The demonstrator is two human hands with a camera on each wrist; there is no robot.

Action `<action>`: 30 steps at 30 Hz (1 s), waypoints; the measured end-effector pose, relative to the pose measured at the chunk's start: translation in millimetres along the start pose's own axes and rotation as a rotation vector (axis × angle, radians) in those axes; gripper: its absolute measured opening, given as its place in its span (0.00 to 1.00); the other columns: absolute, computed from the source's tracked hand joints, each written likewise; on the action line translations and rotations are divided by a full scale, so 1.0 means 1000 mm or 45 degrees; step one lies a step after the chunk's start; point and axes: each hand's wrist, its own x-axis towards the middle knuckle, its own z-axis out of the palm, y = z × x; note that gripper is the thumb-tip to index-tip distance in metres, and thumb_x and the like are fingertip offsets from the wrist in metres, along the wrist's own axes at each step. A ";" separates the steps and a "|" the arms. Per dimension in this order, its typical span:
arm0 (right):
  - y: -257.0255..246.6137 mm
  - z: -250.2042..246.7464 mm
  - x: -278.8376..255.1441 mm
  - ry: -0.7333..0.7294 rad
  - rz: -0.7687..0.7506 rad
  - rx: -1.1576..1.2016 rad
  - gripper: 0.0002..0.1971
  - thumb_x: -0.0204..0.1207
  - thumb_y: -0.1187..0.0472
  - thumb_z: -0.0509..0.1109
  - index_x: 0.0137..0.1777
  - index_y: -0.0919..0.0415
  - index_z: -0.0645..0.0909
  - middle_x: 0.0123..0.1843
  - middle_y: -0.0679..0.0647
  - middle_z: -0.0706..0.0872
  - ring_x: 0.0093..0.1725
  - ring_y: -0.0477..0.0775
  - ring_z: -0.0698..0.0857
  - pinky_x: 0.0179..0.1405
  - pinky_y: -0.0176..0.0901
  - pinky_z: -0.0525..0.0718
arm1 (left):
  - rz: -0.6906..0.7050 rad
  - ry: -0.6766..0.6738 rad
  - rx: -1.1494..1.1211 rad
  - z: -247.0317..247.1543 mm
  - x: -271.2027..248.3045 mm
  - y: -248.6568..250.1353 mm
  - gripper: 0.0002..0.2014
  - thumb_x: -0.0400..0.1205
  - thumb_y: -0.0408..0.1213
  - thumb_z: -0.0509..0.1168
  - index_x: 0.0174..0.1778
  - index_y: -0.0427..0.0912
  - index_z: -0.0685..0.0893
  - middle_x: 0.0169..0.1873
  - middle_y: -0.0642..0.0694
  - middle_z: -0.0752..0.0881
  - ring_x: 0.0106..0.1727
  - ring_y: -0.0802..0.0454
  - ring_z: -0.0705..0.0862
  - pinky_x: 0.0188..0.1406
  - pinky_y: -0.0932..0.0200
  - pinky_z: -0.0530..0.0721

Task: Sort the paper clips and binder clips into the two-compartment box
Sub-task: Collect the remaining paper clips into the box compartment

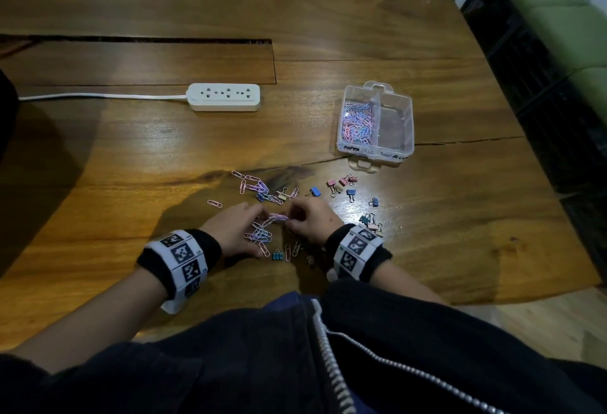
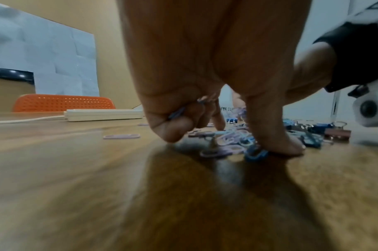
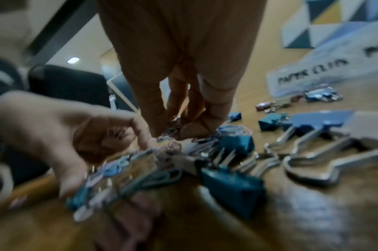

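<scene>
Both my hands are down on the wooden table (image 1: 328, 3), close to the edge nearest me. My left hand (image 1: 231, 229) has its fingers (image 2: 173, 129) curled, and a few paper clips are tucked inside them. My left thumb presses down on the table beside a little heap of pink and blue paper clips (image 1: 259, 233). My right hand (image 1: 310, 220) has its fingers (image 3: 153, 118) bent, and the tips pinch a small bunch of paper clips (image 1: 278, 217) just above the table. My two hands almost touch at that bunch.

More paper clips (image 1: 253, 185) lie a bit farther from me, toward the middle of the table. One pink paper clip (image 1: 214, 203) lies alone to the left of them. Binder clips (image 1: 341, 185) in blue, pink and yellow are spread out to the right of my hands. A small group of binder clips (image 1: 371, 223) sits just beside my right wrist, and one blue binder clip (image 1: 277, 254) lies near the edge closest to me.

The clear two-compartment box (image 1: 407, 118) stands farther away, toward the right edge of the table. Its left part is full of paper clips (image 1: 358, 121). Its right part looks bare. A white power strip (image 1: 224, 96) lies to the left of the box, and its cord runs off toward the left edge.
</scene>
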 end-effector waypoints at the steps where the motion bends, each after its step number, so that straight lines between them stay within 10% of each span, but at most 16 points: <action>1: 0.001 -0.003 -0.002 0.029 0.029 0.144 0.02 0.73 0.66 0.69 0.44 0.62 0.80 0.47 0.58 0.84 0.49 0.55 0.83 0.53 0.46 0.83 | 0.026 0.005 0.015 0.000 0.001 0.000 0.31 0.70 0.44 0.74 0.68 0.47 0.71 0.66 0.47 0.76 0.66 0.50 0.75 0.64 0.55 0.76; 6: 0.018 -0.020 -0.003 -0.014 0.149 0.762 0.10 0.71 0.73 0.70 0.37 0.57 0.77 0.35 0.50 0.82 0.29 0.38 0.83 0.33 0.30 0.83 | 0.093 0.029 0.171 -0.001 0.008 0.002 0.16 0.80 0.45 0.64 0.60 0.43 0.75 0.59 0.45 0.78 0.61 0.48 0.77 0.55 0.56 0.75; 11: 0.028 -0.032 -0.009 -0.109 0.192 1.099 0.10 0.74 0.76 0.63 0.41 0.61 0.79 0.30 0.48 0.86 0.28 0.41 0.84 0.30 0.32 0.81 | 0.134 0.025 0.319 -0.006 0.018 0.002 0.16 0.83 0.48 0.58 0.58 0.39 0.76 0.53 0.45 0.74 0.59 0.49 0.72 0.59 0.55 0.74; 20: 0.019 -0.031 -0.016 -0.083 0.362 1.408 0.12 0.78 0.71 0.55 0.35 0.63 0.75 0.36 0.55 0.78 0.30 0.48 0.74 0.30 0.35 0.72 | -0.040 -0.124 -1.236 -0.020 0.025 0.009 0.12 0.85 0.32 0.50 0.35 0.44 0.69 0.31 0.46 0.77 0.27 0.55 0.75 0.22 0.68 0.73; 24: 0.016 -0.023 -0.019 -0.014 0.292 0.744 0.15 0.74 0.63 0.69 0.28 0.55 0.70 0.27 0.47 0.75 0.25 0.43 0.74 0.29 0.33 0.70 | -0.056 -0.185 -1.793 -0.017 0.025 0.013 0.09 0.77 0.30 0.51 0.32 0.40 0.69 0.19 0.46 0.81 0.17 0.55 0.76 0.13 0.70 0.72; 30: 0.030 -0.019 -0.026 -0.027 0.117 -0.232 0.16 0.68 0.62 0.75 0.32 0.51 0.67 0.39 0.44 0.73 0.45 0.48 0.73 0.33 0.29 0.64 | -0.116 -0.217 -1.545 -0.010 0.029 0.023 0.12 0.85 0.35 0.54 0.36 0.41 0.73 0.27 0.46 0.79 0.16 0.61 0.77 0.11 0.70 0.72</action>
